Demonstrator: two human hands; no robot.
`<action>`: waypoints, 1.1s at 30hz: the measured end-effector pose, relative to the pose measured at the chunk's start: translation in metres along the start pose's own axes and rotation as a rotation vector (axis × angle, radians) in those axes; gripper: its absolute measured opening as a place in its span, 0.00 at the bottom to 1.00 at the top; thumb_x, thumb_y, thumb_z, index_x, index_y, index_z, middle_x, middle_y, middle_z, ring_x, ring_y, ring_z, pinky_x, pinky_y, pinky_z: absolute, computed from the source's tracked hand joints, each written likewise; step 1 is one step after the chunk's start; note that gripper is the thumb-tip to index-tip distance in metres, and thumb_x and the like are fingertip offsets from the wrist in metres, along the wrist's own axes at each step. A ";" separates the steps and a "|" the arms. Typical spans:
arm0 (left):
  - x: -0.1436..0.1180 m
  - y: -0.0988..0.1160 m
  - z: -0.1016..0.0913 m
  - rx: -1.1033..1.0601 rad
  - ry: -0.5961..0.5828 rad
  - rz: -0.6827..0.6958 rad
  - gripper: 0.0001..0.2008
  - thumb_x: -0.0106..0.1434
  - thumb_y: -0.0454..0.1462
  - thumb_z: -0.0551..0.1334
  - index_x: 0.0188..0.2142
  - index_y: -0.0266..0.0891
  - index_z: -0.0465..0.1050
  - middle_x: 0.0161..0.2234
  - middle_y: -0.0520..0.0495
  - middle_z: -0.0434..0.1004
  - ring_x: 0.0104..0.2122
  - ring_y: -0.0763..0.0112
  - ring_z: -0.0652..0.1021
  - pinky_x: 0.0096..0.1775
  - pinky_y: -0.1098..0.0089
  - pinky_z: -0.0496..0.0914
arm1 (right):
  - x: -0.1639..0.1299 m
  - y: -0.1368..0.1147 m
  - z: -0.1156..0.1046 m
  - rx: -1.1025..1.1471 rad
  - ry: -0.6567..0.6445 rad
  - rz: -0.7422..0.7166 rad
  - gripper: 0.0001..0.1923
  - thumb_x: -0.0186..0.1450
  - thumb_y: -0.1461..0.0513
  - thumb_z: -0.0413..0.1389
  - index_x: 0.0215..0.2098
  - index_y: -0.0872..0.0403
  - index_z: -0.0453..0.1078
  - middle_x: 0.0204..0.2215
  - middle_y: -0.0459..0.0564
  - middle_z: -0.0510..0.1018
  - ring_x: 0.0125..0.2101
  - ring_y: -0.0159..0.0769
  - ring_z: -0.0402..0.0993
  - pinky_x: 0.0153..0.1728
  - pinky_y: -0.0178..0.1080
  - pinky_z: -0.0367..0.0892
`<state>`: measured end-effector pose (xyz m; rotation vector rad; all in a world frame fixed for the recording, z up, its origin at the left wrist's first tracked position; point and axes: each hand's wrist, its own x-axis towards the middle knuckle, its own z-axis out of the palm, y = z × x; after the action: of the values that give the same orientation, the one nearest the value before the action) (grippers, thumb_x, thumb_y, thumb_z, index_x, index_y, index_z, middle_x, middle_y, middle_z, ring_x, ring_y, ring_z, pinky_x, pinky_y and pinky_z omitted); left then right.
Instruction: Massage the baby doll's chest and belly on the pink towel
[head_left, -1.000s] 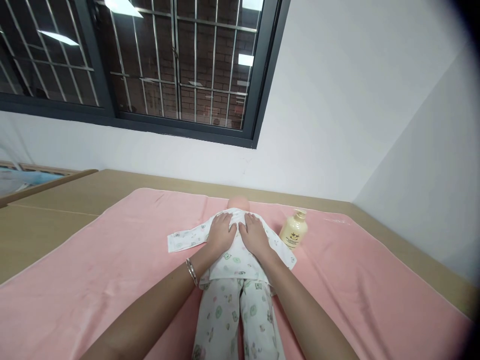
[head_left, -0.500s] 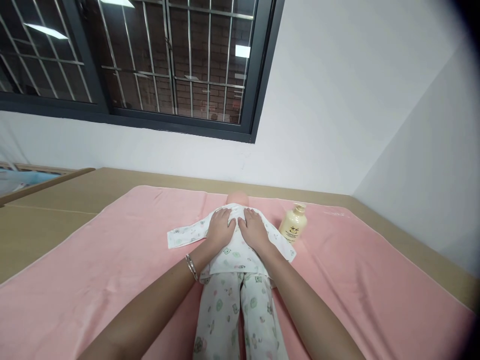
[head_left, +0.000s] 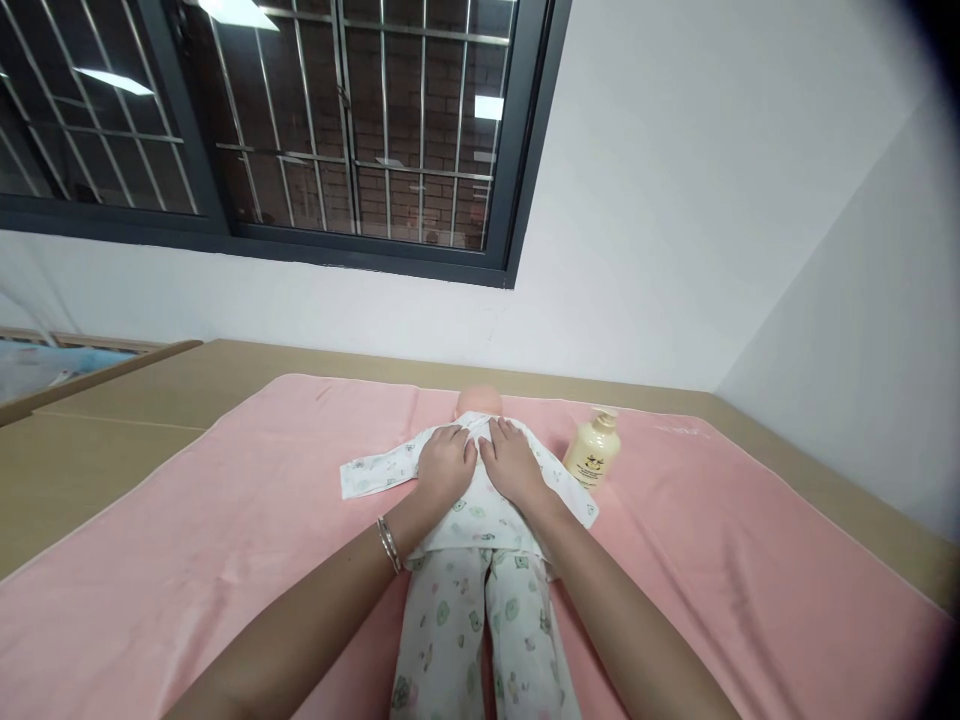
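A baby doll lies on its back on a pink towel, head away from me, dressed in a white printed top and trousers. My left hand and my right hand rest flat, side by side, on the doll's chest, palms down and fingers pointing at its neck. A bracelet sits on my left wrist. The doll's sleeves spread out to either side. A cream pump bottle stands just right of the doll's right-hand sleeve.
The towel covers a tan surface that meets a white wall at the back and on the right. A dark barred window is above. A wooden rail runs along the far left.
Both hands have stayed pressed on the doll's chest, shifting only slightly. The view itself has moved a little.
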<state>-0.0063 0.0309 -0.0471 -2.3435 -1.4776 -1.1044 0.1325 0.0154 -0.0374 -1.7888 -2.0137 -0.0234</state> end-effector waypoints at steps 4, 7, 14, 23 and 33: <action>0.005 -0.007 0.003 -0.034 -0.070 -0.033 0.16 0.65 0.36 0.53 0.48 0.34 0.73 0.48 0.39 0.77 0.50 0.57 0.74 0.54 0.58 0.67 | -0.013 -0.019 -0.008 -0.123 0.053 0.021 0.27 0.72 0.58 0.40 0.60 0.68 0.61 0.57 0.69 0.67 0.59 0.50 0.61 0.60 0.48 0.49; 0.007 -0.014 0.007 -0.076 -0.119 -0.035 0.18 0.66 0.37 0.51 0.51 0.32 0.71 0.52 0.37 0.74 0.54 0.56 0.71 0.57 0.57 0.63 | -0.025 -0.036 -0.013 -0.218 0.081 0.046 0.25 0.70 0.60 0.42 0.56 0.72 0.64 0.52 0.74 0.70 0.54 0.54 0.66 0.57 0.51 0.54; 0.006 -0.022 0.015 -0.118 -0.110 0.045 0.21 0.69 0.38 0.49 0.57 0.32 0.65 0.58 0.36 0.69 0.59 0.58 0.67 0.60 0.53 0.60 | -0.026 -0.035 -0.010 -0.157 0.078 0.035 0.26 0.70 0.60 0.42 0.58 0.72 0.62 0.56 0.74 0.67 0.58 0.54 0.62 0.59 0.51 0.52; -0.002 -0.006 0.005 0.001 0.045 0.101 0.13 0.68 0.37 0.52 0.38 0.38 0.77 0.42 0.41 0.79 0.46 0.60 0.76 0.50 0.58 0.70 | 0.004 0.016 0.005 0.206 0.016 0.008 0.29 0.71 0.52 0.40 0.65 0.61 0.56 0.66 0.58 0.54 0.66 0.46 0.44 0.63 0.45 0.45; 0.004 -0.013 0.006 0.006 -0.116 -0.020 0.19 0.69 0.41 0.50 0.50 0.33 0.73 0.54 0.37 0.74 0.55 0.56 0.72 0.58 0.57 0.63 | -0.016 -0.021 -0.005 -0.081 0.089 -0.009 0.26 0.71 0.60 0.39 0.59 0.68 0.62 0.58 0.67 0.67 0.60 0.47 0.59 0.61 0.44 0.50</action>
<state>-0.0130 0.0433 -0.0523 -2.4312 -1.5437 -0.9823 0.1149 -0.0043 -0.0327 -1.7950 -1.9840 -0.1871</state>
